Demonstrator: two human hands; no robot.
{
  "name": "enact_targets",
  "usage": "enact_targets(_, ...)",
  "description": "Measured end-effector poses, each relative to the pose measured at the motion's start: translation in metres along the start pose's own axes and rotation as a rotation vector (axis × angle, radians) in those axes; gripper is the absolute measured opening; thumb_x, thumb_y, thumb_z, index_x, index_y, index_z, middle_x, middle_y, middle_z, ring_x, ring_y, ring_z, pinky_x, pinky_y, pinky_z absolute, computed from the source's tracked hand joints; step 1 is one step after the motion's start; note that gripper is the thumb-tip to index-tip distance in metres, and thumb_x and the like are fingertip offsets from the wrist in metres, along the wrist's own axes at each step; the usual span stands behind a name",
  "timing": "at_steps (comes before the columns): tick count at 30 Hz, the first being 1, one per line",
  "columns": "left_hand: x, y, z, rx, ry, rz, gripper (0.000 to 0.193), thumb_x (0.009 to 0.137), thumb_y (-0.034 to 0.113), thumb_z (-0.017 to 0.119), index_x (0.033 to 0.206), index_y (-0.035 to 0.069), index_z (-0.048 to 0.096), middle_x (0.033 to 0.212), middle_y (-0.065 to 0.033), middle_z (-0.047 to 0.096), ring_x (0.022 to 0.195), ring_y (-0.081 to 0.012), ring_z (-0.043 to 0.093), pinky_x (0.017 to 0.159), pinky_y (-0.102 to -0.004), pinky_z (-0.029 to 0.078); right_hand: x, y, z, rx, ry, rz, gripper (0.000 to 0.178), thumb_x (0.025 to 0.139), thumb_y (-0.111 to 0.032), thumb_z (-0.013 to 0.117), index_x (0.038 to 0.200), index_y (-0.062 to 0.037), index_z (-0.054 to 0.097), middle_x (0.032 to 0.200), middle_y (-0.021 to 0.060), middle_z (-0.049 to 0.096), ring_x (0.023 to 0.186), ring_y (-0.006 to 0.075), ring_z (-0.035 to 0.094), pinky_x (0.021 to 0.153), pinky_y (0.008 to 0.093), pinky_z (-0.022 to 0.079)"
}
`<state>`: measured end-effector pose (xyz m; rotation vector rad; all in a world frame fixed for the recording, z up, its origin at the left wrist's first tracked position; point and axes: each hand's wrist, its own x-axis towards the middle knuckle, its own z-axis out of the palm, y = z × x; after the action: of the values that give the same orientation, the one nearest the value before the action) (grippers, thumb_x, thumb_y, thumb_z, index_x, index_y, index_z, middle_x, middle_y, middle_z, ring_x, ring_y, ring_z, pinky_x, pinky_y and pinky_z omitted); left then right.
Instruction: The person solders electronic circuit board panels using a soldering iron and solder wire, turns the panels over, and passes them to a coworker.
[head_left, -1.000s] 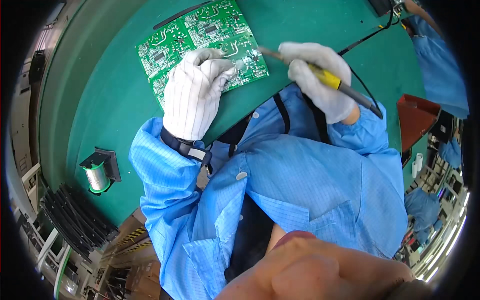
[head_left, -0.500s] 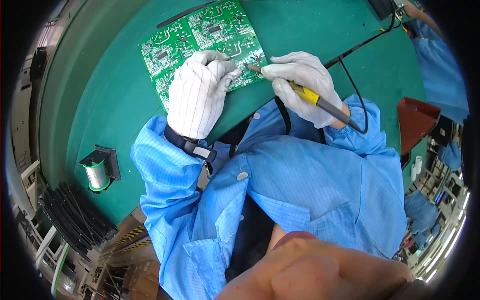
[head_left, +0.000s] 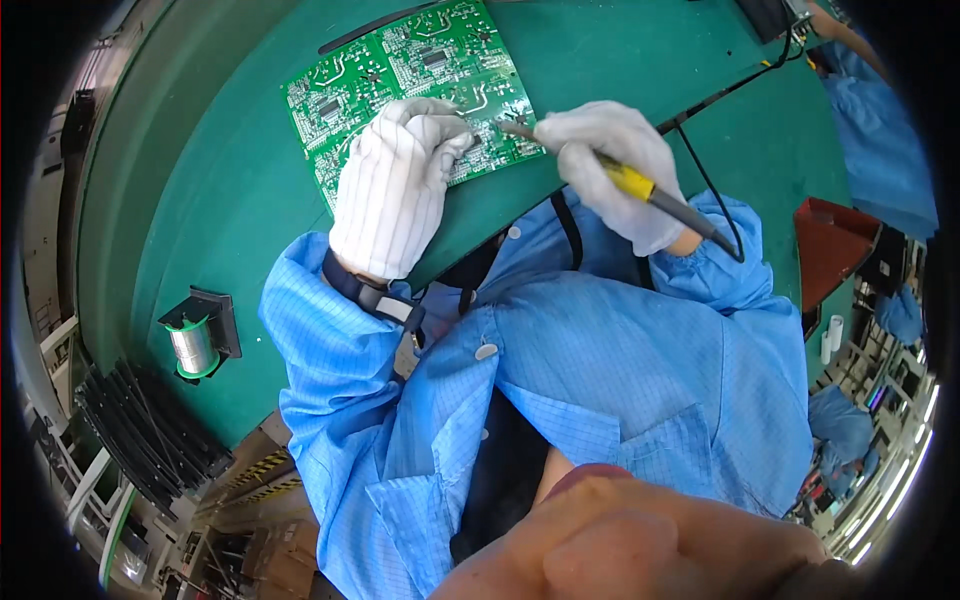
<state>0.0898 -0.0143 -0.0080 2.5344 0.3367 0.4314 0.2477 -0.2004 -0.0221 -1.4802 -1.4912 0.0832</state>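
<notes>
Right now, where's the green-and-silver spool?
In the head view, the spool is at the left, by a black stand on the green table, left of the left sleeve.

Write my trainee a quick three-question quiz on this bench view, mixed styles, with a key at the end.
1. Which tool is in the right grip?
A) scissors
B) soldering iron
C) hammer
2. True or false: the wire spool stands to the left of the green circuit board.
3. Fill in the blank: the left grip wears a white, thinly striped ____.

Key:
1. B
2. True
3. glove
</notes>
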Motion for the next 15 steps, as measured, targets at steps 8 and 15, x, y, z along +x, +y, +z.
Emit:
enact_targets(8, 0.021, -0.002, -0.001, -0.017, -0.014, -0.047, 0.009, 0.093, 0.008, 0.063, 0.099, 0.003, 0.067, 0.11, -0.0119, 0.07, 0.101, -0.0327, 0.065, 0.087, -0.0415, 0.053, 0.023, 0.009, -0.003, -0.041, 0.093, 0.11, 0.017, 0.092, -0.006, 0.067, 0.109, -0.005, 0.068, 0.085, 0.0072, 0.073, 0.073, 0.0194, 0.07, 0.067, 0.0334, 0.055)
enact_targets(15, 0.026, -0.009, 0.008, 0.023, 0.004, -0.016, 0.01, 0.094, 0.011, 0.062, 0.099, 0.005, 0.067, 0.106, -0.0114, 0.068, 0.1, -0.033, 0.064, 0.085, -0.0418, 0.052, 0.02, 0.016, 0.003, -0.162, 0.04, 0.046, 0.02, 0.088, -0.007, 0.071, 0.108, -0.0086, 0.07, 0.085, 0.0039, 0.073, 0.076, 0.0213, 0.071, 0.076, 0.034, 0.054)
